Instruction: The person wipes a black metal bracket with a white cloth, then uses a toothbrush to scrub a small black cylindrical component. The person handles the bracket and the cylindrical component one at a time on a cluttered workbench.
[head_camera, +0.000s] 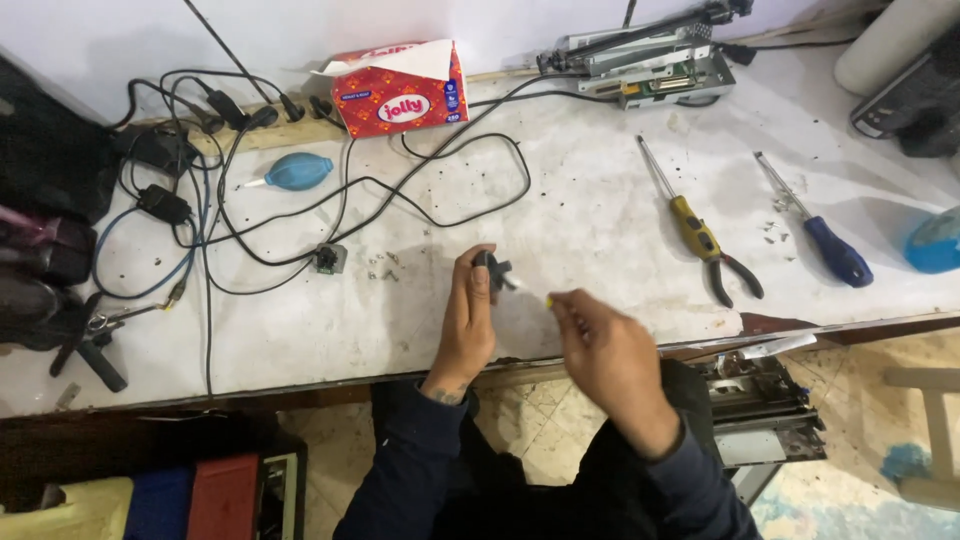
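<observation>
My left hand (468, 320) is raised over the front of the white worktable (600, 230), its fingers closed around a small dark part (492, 268) with a short pale tip pointing right. My right hand (605, 350) is just to its right, fingers pinched on a tiny yellowish piece (549, 299), a short way from the dark part. The hand is blurred, so what the piece is stays unclear. Both arms wear dark blue sleeves.
On the table lie a yellow-handled screwdriver (690, 225), black-handled pliers (735, 275), a blue-handled screwdriver (825, 240), a blue air blower (295, 172), a red tissue box (400, 90), tangled black cables (300, 200) and a metal drive chassis (650, 65). A dismantled device (765, 410) sits below the edge.
</observation>
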